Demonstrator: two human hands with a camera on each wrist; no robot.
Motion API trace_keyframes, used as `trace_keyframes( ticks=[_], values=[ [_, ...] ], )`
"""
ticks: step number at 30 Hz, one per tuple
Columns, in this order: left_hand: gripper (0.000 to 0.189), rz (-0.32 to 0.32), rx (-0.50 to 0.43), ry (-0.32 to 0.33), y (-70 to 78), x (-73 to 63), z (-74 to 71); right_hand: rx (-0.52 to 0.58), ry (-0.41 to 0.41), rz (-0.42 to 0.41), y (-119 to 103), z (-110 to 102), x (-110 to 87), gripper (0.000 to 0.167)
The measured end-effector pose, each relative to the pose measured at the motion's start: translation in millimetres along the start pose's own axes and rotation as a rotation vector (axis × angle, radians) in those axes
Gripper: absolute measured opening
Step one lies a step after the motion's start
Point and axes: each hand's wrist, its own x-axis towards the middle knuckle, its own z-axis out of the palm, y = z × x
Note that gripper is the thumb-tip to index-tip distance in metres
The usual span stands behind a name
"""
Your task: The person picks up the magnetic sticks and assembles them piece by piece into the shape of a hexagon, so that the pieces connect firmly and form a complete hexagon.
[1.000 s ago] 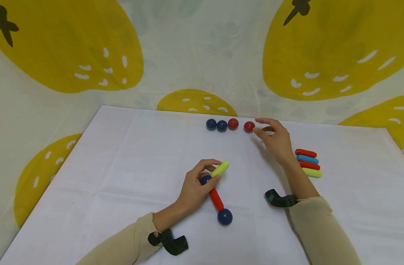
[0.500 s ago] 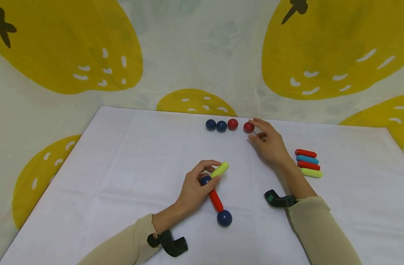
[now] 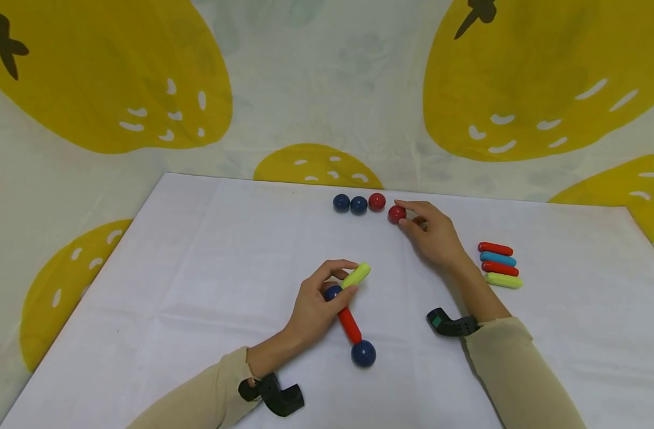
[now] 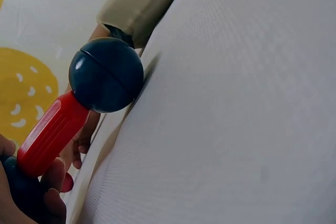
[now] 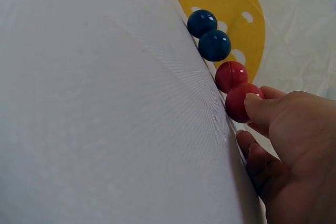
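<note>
My left hand (image 3: 313, 304) grips a joined piece by its blue ball (image 3: 333, 292). A yellow-green rod (image 3: 356, 276) sticks out up and right from that ball, and a red rod (image 3: 350, 325) runs down to a second blue ball (image 3: 363, 353). The left wrist view shows the red rod (image 4: 54, 134) meeting the larger blue ball (image 4: 106, 75). Near the far table edge, my right hand (image 3: 434, 235) pinches a red ball (image 3: 397, 214) between thumb and index finger. In the right wrist view the thumb lies over that red ball (image 5: 240, 102).
Left of the pinched ball, another red ball (image 3: 377, 201) and two blue balls (image 3: 350, 204) stand in a row. Right of my right forearm lie a red rod (image 3: 495, 248), a blue rod (image 3: 498, 258), another red rod (image 3: 500, 269) and a yellow-green rod (image 3: 503, 280) on the white cloth (image 3: 225, 238).
My right hand has closed its thumb and index finger on the red ball and shifted it slightly left and nearer to me. The left hand and joined piece stay nearly still.
</note>
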Motion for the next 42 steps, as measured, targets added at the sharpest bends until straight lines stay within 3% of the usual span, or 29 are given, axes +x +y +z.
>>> trace_keyframes(
  ticks=[9,23,27,35,42],
  values=[
    [0.032,-0.002,0.007,-0.001,1.0,0.3,-0.1,0.007,-0.053,0.055,-2.5,-0.2,-1.3,0.037],
    [0.031,-0.012,0.038,0.046,4.2,1.6,-2.2,0.11,-0.104,0.03,-18.8,-4.3,-1.4,0.036],
    [0.031,-0.03,0.063,0.065,4.7,2.8,-2.8,0.169,-0.156,-0.024,-33.0,-6.9,-2.8,0.035],
    [0.031,-0.05,0.081,0.085,4.5,3.7,-3.0,0.277,-0.293,-0.207,-54.0,-10.4,-8.9,0.032],
    [0.031,-0.044,0.103,0.098,4.3,3.3,-2.8,0.303,-0.389,-0.212,-57.3,-10.1,-12.6,0.031]
  ],
)
